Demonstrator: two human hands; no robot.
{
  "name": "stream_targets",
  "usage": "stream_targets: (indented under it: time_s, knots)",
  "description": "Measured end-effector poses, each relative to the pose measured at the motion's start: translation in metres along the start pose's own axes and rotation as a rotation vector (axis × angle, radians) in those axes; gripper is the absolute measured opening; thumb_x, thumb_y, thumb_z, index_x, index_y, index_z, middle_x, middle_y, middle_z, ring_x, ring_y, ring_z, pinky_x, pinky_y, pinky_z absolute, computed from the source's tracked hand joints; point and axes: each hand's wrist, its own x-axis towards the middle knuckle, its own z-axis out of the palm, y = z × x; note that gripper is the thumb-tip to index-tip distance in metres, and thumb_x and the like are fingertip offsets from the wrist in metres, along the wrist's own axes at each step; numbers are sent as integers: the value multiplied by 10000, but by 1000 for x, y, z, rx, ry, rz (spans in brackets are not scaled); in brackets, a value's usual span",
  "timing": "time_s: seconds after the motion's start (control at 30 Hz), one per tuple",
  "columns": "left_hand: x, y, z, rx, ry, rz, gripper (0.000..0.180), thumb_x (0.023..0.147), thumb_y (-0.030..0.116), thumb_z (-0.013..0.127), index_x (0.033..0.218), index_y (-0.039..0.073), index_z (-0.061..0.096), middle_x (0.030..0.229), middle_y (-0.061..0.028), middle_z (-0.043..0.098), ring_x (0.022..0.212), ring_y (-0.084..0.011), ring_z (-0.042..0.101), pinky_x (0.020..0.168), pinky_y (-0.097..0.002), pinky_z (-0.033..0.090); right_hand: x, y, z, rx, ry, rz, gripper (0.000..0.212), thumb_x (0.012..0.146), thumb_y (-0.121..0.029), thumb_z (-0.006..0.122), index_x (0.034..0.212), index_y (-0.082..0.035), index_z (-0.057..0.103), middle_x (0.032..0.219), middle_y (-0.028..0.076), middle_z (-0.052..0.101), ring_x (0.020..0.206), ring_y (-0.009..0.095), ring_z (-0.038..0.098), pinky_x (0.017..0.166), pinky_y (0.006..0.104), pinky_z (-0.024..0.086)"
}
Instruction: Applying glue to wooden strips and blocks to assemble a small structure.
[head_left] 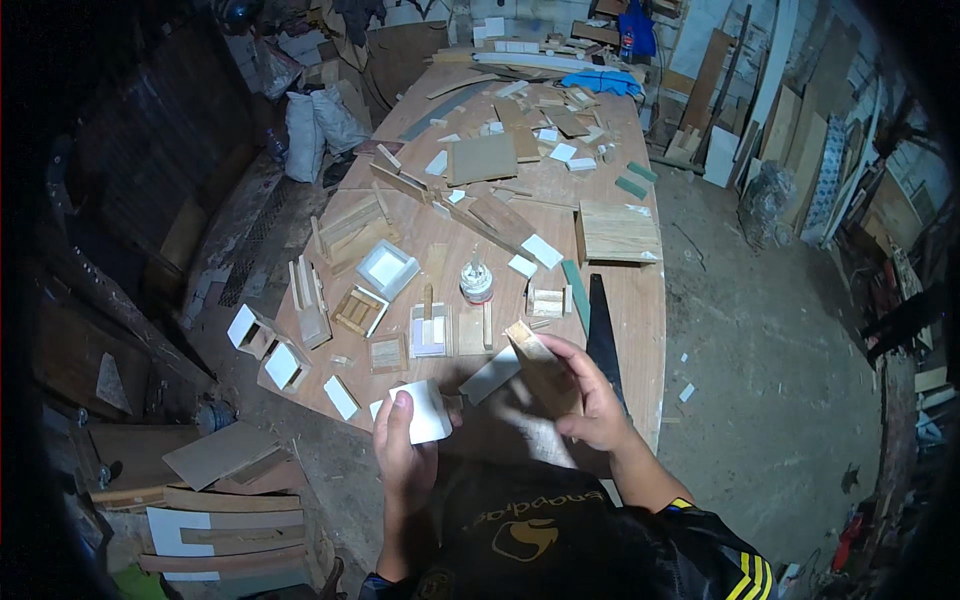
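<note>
Cluttered bench [642, 345]: left hand [402, 442] at jar's [477, 287] 7 o'clock, curled round white piece [430, 412]; right hand [602, 408] at 4:30, half-curled, gripping wooden block [545, 373]

Head cam, L of pair, fisheye: looks down & fwd from my brow; L hand [399, 442] & R hand [602, 408] near, table [642, 350] beyond.

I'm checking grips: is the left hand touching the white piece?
Touching: the head view shows the left hand gripping the white piece, thumb laid over the piece's left side.
</note>
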Motion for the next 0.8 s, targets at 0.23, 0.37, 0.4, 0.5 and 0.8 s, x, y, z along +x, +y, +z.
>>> stream_targets:
  time_s: [0.23, 0.37, 0.4, 0.5, 0.8]
  knots:
    - [-7, 7, 26, 191, -101, -7, 424, 969, 395, 379, 957, -1, 529, 771, -123, 593, 688, -215, 583, 651, -341, 459, -16, 5, 2, 160, 7, 91, 1070, 731, -583, 687, 1438, 38, 178, 1391, 168, 355, 1327, 263, 317, 1101, 371, 222]
    - [-6, 11, 45, 113, -108, -73, 323, 963, 344, 475, 1028, 31, 522, 883, -86, 593, 741, -167, 587, 625, -292, 461, -7, 1, -3, -330, 76, -322, 1212, 571, -395, 887, 1441, 43, 166, 1358, 157, 327, 1317, 286, 313, 1077, 378, 246]
    - [-6, 14, 49, 156, -187, 10, 288, 968, 317, 497, 1002, 31, 494, 848, -49, 535, 794, -124, 551, 666, -308, 469, 3, 0, -6, -348, 33, -413, 1183, 546, -373, 902, 1424, 19, 213, 1366, 168, 307, 1317, 322, 321, 1074, 410, 265]
    - [-7, 33, 64, 412, -278, 149, 274, 960, 306, 495, 962, 33, 473, 850, -99, 548, 780, -165, 569, 646, -329, 462, 18, -10, -10, -460, -30, -568, 1118, 528, -308, 917, 1389, -11, 269, 1352, 178, 322, 1319, 348, 328, 1070, 446, 278]
    - [-2, 49, 86, 750, -464, 374, 210, 864, 160, 595, 939, 7, 471, 787, -156, 538, 698, -293, 590, 604, -380, 448, 28, -15, -15, -397, -42, -702, 982, 577, -219, 883, 1318, -122, 246, 1300, 208, 422, 1309, 366, 364, 1104, 623, 153]
